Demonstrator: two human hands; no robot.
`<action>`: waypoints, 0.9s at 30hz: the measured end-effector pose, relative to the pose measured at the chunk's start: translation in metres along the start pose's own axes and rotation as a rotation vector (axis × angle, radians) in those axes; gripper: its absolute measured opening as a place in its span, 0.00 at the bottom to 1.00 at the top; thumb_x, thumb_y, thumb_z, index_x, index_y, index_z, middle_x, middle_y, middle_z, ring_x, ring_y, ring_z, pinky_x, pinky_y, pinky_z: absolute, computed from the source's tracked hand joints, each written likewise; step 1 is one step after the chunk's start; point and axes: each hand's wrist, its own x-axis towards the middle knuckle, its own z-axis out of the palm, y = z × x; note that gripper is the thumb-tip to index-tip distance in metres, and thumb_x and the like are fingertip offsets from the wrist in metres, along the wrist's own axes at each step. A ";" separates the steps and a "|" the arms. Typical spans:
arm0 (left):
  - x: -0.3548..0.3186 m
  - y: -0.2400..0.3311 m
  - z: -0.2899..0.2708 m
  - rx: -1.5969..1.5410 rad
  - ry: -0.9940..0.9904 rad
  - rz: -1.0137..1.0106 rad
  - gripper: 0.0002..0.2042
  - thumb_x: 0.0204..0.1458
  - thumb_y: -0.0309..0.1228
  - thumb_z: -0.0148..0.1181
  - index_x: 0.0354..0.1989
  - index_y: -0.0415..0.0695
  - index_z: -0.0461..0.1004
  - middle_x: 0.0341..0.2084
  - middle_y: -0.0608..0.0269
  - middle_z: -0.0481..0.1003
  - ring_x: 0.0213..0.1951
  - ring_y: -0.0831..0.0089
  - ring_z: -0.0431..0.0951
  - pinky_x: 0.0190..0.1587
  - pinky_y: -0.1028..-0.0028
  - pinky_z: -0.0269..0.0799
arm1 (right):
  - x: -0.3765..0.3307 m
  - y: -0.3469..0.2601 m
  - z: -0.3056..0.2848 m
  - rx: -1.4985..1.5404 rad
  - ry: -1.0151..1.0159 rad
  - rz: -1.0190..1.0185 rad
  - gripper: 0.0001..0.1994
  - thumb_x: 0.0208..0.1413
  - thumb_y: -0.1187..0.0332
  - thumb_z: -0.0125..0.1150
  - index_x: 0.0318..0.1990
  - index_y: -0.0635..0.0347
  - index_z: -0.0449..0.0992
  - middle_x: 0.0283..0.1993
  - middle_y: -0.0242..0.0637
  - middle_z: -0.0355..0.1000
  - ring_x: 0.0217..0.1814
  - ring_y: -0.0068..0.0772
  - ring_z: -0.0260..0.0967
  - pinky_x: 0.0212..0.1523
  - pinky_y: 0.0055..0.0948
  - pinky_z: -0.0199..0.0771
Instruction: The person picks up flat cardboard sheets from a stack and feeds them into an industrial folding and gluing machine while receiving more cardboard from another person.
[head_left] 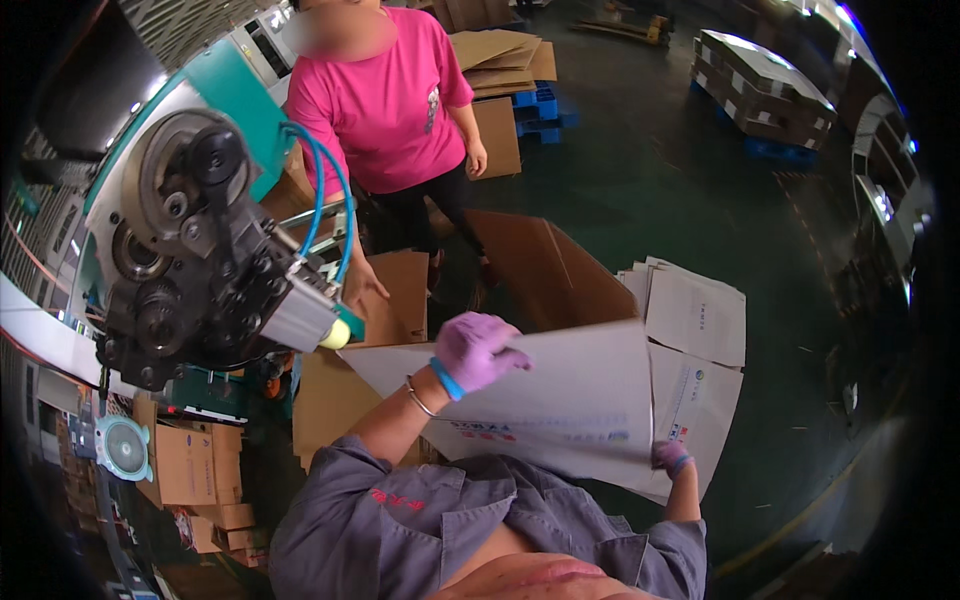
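In the head view, the purple-gloved left hand (480, 352) is curling loosely at the upper edge of a white, brown-lined cardboard carton (545, 390) beside the geared machine head (200, 240), grip unclear, the right (672, 457) is pinching its right edge, and positioning seems underway, calling for steady alignment.

Left hand (476, 352) (purple-gloved) by the white carton's (570, 385) upper edge, right hand (671, 457) at its lower right corner.
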 end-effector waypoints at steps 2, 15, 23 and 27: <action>0.016 0.022 0.019 -0.028 -0.094 0.110 0.17 0.35 0.45 0.69 0.24 0.46 0.74 0.18 0.64 0.72 0.23 0.63 0.74 0.28 0.68 0.68 | 0.001 0.017 0.000 0.513 -0.051 0.000 0.11 0.54 0.69 0.49 0.42 0.59 0.74 0.41 0.38 0.75 0.44 0.38 0.73 0.44 0.33 0.73; 0.060 0.070 0.040 -0.075 -0.424 0.660 0.07 0.42 0.37 0.54 0.21 0.51 0.64 0.17 0.69 0.61 0.27 0.70 0.69 0.34 0.72 0.67 | 0.128 -0.117 -0.449 0.187 0.436 0.087 0.24 0.57 0.59 0.52 0.56 0.65 0.66 0.55 0.41 0.69 0.54 0.36 0.68 0.47 0.30 0.70; 0.064 -0.031 0.042 -0.499 -0.769 -0.158 0.34 0.48 0.57 0.56 0.55 0.41 0.66 0.46 0.54 0.71 0.51 0.64 0.70 0.54 0.65 0.66 | 0.168 -0.131 -0.427 0.013 0.978 -0.007 0.09 0.54 0.69 0.46 0.41 0.54 0.70 0.35 0.49 0.74 0.40 0.50 0.73 0.41 0.43 0.73; 0.084 -0.099 0.044 -0.884 0.014 -0.623 0.40 0.52 0.57 0.51 0.64 0.39 0.51 0.58 0.55 0.61 0.58 0.66 0.64 0.56 0.70 0.66 | 0.109 -0.246 -0.348 -0.145 0.770 0.007 0.19 0.59 0.69 0.40 0.58 0.59 0.62 0.36 0.40 0.72 0.35 0.37 0.71 0.32 0.36 0.74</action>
